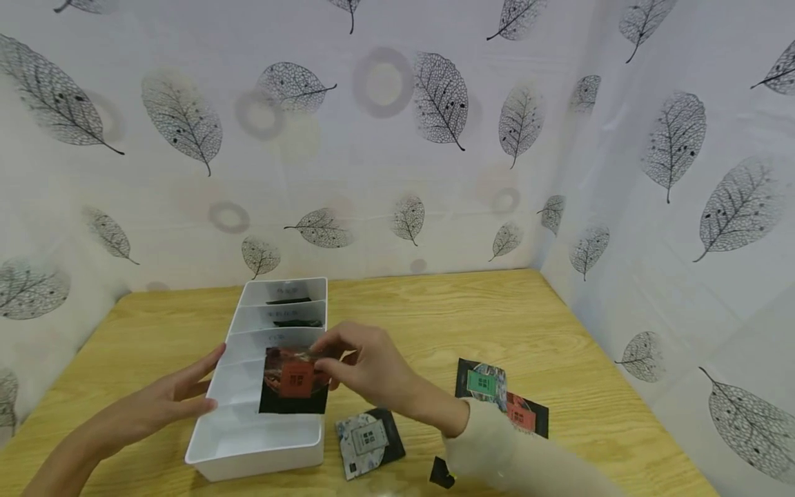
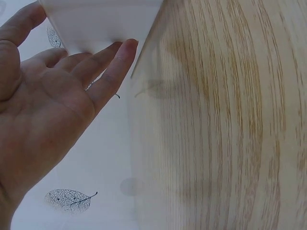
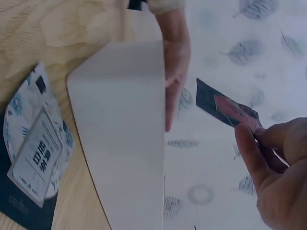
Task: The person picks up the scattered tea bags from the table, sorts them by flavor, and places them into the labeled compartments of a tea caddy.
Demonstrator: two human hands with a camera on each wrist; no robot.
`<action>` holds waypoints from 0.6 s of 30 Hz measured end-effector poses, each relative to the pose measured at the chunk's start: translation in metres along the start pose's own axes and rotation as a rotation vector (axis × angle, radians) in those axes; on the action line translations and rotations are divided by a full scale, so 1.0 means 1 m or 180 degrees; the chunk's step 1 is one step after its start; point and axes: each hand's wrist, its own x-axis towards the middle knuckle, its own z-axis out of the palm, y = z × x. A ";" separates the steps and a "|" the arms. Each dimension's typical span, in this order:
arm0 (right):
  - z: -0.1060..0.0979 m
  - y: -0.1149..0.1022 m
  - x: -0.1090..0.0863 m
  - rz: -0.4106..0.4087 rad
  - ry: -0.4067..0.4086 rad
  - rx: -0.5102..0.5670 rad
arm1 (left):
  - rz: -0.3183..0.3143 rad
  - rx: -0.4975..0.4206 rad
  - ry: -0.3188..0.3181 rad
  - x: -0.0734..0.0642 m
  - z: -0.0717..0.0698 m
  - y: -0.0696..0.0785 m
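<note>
Right hand [image 1: 373, 369] pinches a flat black packet with red label [image 1: 295, 397] by its upper right edge, likely to keep it hanging free above the long white plastic divided box [image 1: 261, 435]; left hand [image 1: 145, 407], fingers extended and apart, touches the box's left side, probably steadying it; flat grey-and-black packet [image 1: 366, 440] lies just beside, on the yellow wood-grain bench [image 1: 435, 310], seemingly for easy reach.

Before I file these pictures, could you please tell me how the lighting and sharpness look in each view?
Head: fairly even light, small print on the held packet unreadable; left wrist: the grain of the tabletop bows, washed out toward the backdrop; right wrist: hazy, the backdrop's leaf prints blurred.
</note>
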 end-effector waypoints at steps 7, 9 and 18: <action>0.033 -0.006 -0.007 -0.1167 -0.0149 -0.1528 | 0.0083 -0.0093 -0.0020 0.000 0.000 -0.001; 0.040 -0.004 -0.011 -0.1518 -0.0210 -0.1969 | 0.0096 -0.0122 -0.0046 0.000 0.000 -0.001; 0.056 0.012 -0.030 -0.1853 -0.0869 -0.2428 | 0.0184 -0.0207 -0.0101 0.000 0.001 -0.003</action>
